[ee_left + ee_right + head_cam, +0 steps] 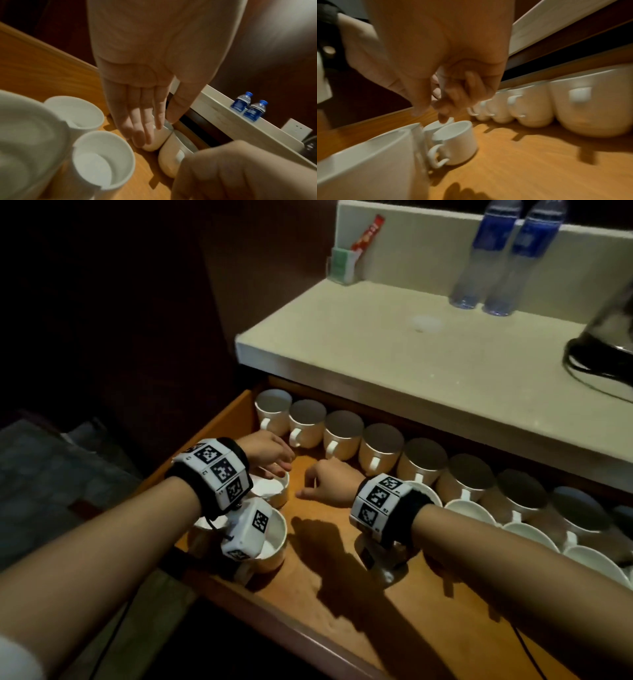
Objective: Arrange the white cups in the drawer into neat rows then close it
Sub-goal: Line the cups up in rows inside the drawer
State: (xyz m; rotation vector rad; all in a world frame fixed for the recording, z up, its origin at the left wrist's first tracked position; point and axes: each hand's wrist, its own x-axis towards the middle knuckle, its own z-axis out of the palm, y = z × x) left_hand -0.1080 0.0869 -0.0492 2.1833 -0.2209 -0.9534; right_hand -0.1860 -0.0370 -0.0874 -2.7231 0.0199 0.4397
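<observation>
The wooden drawer (346, 597) stands pulled out. Along its back wall runs a row of several white cups (344, 436), handles toward me. A few more cups (474, 510) sit in front of that row at the right, and three upright cups (274, 491) cluster at the front left. My left hand (270, 451) reaches over that cluster. In the left wrist view its fingers (145, 121) are straight and lie against the side of a back-row cup (155, 140) near the left end. My right hand (325, 481) hovers mid-drawer with fingers (467, 89) curled, holding nothing that I can see.
A pale counter (394, 347) overhangs the drawer's back. On it stand two water bottles (479, 258), a sachet holder (342, 265) and a dark kettle (609, 337). Bare drawer floor lies between the front-left cluster and the right-hand cups. A cable (531, 655) crosses the drawer's front right.
</observation>
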